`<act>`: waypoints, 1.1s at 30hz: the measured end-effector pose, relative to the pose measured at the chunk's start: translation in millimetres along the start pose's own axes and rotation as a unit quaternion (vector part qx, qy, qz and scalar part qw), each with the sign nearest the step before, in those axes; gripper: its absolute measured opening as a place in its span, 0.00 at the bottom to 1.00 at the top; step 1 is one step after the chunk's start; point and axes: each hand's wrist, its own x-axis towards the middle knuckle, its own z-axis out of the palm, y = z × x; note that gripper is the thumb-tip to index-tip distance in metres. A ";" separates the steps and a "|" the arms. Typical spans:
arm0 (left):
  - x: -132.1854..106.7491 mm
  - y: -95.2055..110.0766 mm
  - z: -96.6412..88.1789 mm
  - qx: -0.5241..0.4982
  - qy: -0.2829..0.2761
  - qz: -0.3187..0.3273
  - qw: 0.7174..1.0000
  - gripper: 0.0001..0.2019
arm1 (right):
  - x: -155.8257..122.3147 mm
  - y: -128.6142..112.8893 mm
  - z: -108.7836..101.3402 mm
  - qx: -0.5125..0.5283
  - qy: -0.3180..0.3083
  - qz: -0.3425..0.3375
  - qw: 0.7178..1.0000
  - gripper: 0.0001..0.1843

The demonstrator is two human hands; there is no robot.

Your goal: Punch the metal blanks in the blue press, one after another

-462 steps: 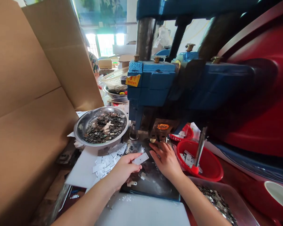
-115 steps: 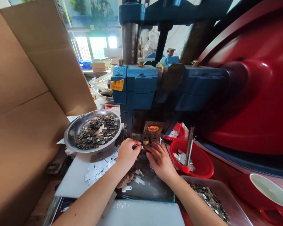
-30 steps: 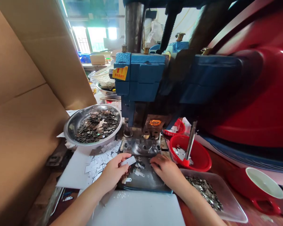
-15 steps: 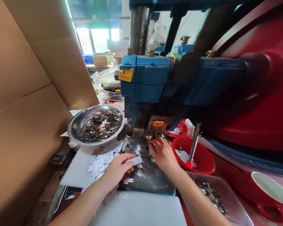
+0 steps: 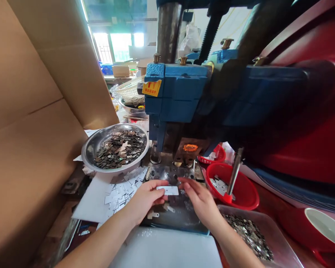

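Observation:
In front of the press, my left hand point(image 5: 146, 195) pinches a white flat metal plate point(image 5: 169, 190) between thumb and fingers. A few small holes show in it. My right hand point(image 5: 198, 197) is just beyond the plate's right end, its fingers stretched toward it and partly apart, with nothing visible in them. Both hands are over the dark press bed point(image 5: 181, 217). Small metal pieces point(image 5: 153, 214) lie on the bed below my left hand. Behind the hands is the lower die point(image 5: 169, 173), under the blue press head point(image 5: 178, 93).
A steel bowl point(image 5: 85, 150) of dark metal pieces stands left, behind a pile of white plates point(image 5: 121, 191). On the right are a red basin point(image 5: 251, 201) with plates, a clear bin point(image 5: 284, 245) of small metal parts and a red mug point(image 5: 304, 230). Cardboard point(image 5: 30, 149) walls the left side.
My right hand has drawn back from the die toward me, to the plate's right end. The left hand has moved slightly right with the plate, now turned nearly level. The view has shifted slightly.

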 end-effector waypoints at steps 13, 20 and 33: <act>-4.3 -7.1 24.8 0.339 0.023 0.240 0.909 0.19 | -21.0 -19.8 21.3 0.209 0.003 0.090 0.974 0.12; 27.8 1.7 29.3 0.308 0.123 0.260 0.907 0.07 | 0.1 -4.1 22.1 0.117 0.069 0.102 0.985 0.11; 86.5 15.1 19.0 0.365 0.093 0.274 0.885 0.12 | 48.0 25.4 23.6 -0.002 0.088 0.021 0.996 0.11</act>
